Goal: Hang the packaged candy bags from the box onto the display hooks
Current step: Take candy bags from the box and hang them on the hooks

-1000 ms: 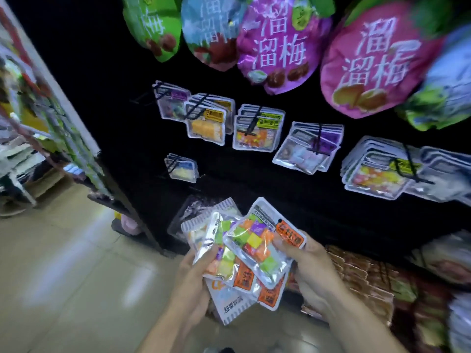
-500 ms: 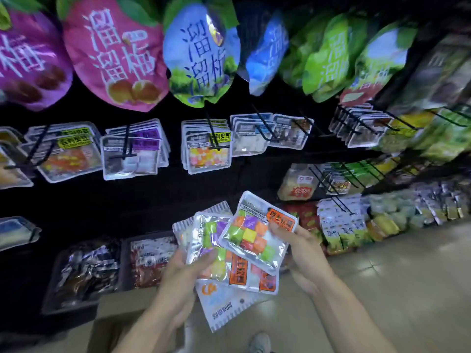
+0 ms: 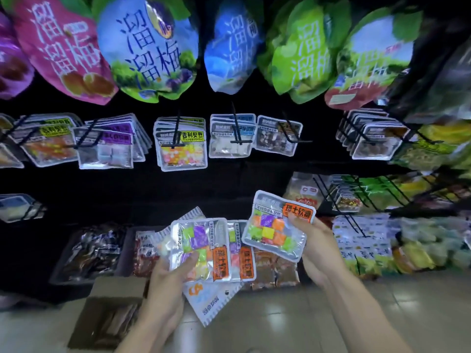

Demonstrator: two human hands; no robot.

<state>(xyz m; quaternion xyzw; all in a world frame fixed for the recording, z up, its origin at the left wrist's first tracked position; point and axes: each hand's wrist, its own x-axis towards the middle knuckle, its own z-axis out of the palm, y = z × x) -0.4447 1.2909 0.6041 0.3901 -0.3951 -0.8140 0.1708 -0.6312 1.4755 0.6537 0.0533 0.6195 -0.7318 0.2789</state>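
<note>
At lower centre, the left hand point(image 3: 168, 273) grips a fanned stack of candy bags point(image 3: 204, 248), thumb on top. Just right of it, the right hand point(image 3: 312, 248) pinches a single candy bag point(image 3: 276, 229) by its orange-labelled corner, apart from the stack. An open cardboard box point(image 3: 107, 322) sits at lower left. Hooks point(image 3: 175, 133) holding similar bags cross the middle of the frame.

Shop aisle: left hand point(image 3: 163, 284) grips a fanned stack of candy bags point(image 3: 204, 250), thumb on top; right hand point(image 3: 313, 245) pinches one bag point(image 3: 275, 225) w/ orange label, held apart & slightly higher. Hooks point(image 3: 175, 133) w/ hung packs line the dark wall; open box point(image 3: 107, 319) sits on floor, lower left.
</note>
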